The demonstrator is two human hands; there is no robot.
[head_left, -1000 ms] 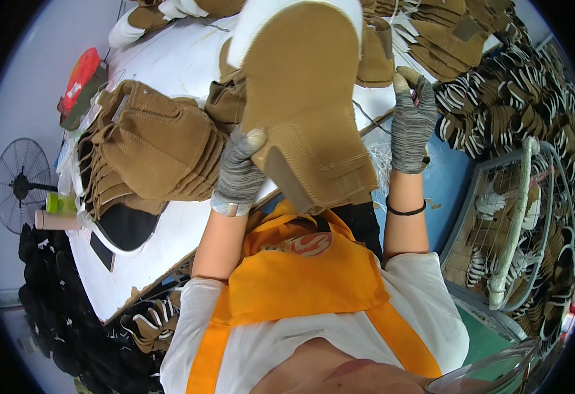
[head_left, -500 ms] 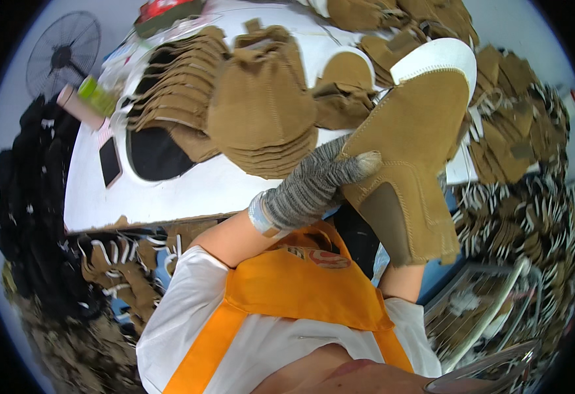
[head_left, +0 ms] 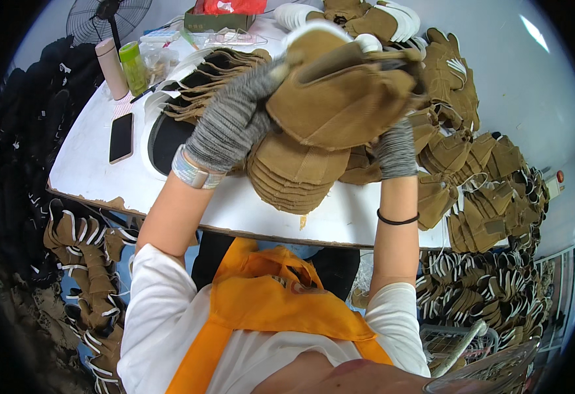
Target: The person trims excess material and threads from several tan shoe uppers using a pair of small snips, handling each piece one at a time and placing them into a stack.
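A brown suede boot upper (head_left: 343,108) is held up over the table, blurred by motion. My left hand (head_left: 235,108), in a grey knitted glove, pinches its left edge. My right hand (head_left: 396,150), gloved alike, is at its right side; its fingers are mostly hidden behind the suede. A white-edged rounded part (head_left: 317,34) shows above the held piece; whether it belongs to it I cannot tell. Just below lies a neat stack of brown uppers (head_left: 290,187). To its left, next to my left forearm, is a row of overlapping white-edged uppers with black lining (head_left: 166,141).
On the white table (head_left: 84,154) lie a phone (head_left: 122,138), a pink bottle (head_left: 111,69), a green bottle (head_left: 133,67) and a pen. A box with red plastic (head_left: 218,18) stands at the back. Heaped uppers (head_left: 481,197) fill the right side; a fan (head_left: 108,13) stands far left.
The boot upper has moved from the right, near my body, to over the stacks and has been turned. My right hand has come into view beside it. The head view has shifted.
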